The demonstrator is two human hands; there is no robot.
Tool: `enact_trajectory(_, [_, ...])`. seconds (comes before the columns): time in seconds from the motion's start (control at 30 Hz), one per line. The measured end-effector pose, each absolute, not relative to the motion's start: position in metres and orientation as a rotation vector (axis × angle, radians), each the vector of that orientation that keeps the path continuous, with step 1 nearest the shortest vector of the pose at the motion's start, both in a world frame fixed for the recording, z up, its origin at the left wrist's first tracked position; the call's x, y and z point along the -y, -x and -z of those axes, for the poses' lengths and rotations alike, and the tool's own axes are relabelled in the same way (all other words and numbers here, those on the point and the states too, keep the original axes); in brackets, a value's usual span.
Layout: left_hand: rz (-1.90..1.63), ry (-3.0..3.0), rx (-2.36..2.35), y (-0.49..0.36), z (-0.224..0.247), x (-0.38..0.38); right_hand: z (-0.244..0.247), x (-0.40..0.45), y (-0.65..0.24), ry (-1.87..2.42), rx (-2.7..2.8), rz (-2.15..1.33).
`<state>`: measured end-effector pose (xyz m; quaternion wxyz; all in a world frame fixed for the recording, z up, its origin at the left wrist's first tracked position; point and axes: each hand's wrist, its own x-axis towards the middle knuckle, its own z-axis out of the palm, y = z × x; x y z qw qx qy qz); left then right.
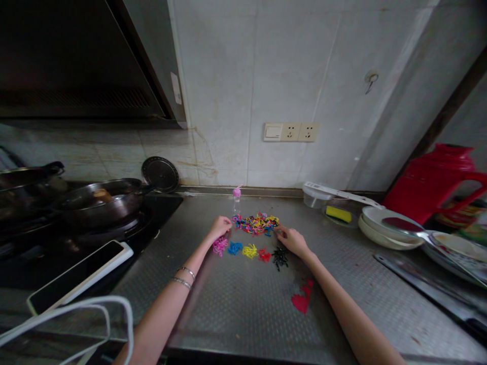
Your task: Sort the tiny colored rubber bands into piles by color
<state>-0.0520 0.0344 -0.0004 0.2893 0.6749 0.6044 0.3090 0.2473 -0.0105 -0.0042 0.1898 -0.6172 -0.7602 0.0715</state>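
A mixed heap of small coloured rubber bands lies on the steel counter between my hands. My left hand is at the heap's left end, its fingers pinched together; whatever they hold is too small to make out. My right hand touches the right end with fingers curled in, and their contents are hidden. In a row in front of the heap sit separate piles: pink bands, blue bands, yellow bands, red bands and black bands.
A small clear bottle with a pink top stands behind the heap. Left are a phone-like device, white cable and a pan. Right are a yellow sponge, bowls, a knife and a red thermos.
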Motion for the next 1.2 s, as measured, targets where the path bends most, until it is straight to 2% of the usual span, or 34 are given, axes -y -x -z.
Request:
enact_trajectory(0.4, [-0.867,-2.015,-1.73,0.035,0.008,-0.053,0.009,0.014,-0.244,1.759,2.118,-0.101])
enact_trajectory(0.67, [-0.878,-1.984,-1.667,0.052,-0.01,-0.037,0.007,0.017,-0.242,1.773,2.099,-0.101])
enact_trajectory(0.93, [-0.649,-1.896,-1.371,0.093,-0.026,0.001,0.006,0.017,-0.244,1.753,2.06,-0.141])
enact_trajectory(1.2, [-0.432,-1.924,-1.34,0.107,-0.042,0.014,0.006,0.017,-0.245,1.685,2.021,-0.159])
